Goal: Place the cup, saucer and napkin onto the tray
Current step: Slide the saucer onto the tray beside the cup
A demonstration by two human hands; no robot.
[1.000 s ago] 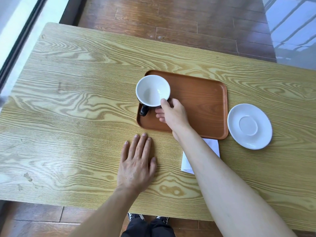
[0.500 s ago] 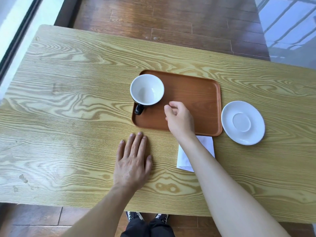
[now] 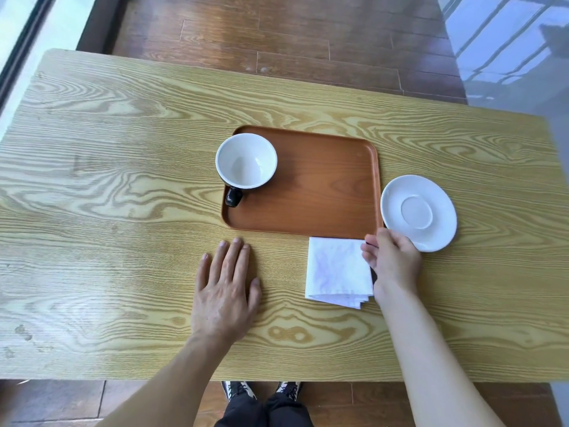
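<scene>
A black cup (image 3: 245, 160) with a white inside stands upright in the far left corner of the brown tray (image 3: 326, 192), its handle toward me. A white saucer (image 3: 418, 212) lies on the table just right of the tray. A folded white napkin (image 3: 337, 271) lies on the table against the tray's near edge. My right hand (image 3: 392, 260) hovers between napkin and saucer, fingers loosely curled beside the napkin's far right corner and the saucer's near rim, holding nothing. My left hand (image 3: 226, 291) rests flat on the table, fingers apart, in front of the tray.
The light wooden table (image 3: 123, 186) stretches wide to the left and right. A dark wooden floor (image 3: 277, 35) lies beyond its far edge. My shoes (image 3: 261, 389) show below the near edge.
My right hand let go of the cup on the tray and moved right and toward me, to the gap between napkin and saucer. My left hand has stayed flat.
</scene>
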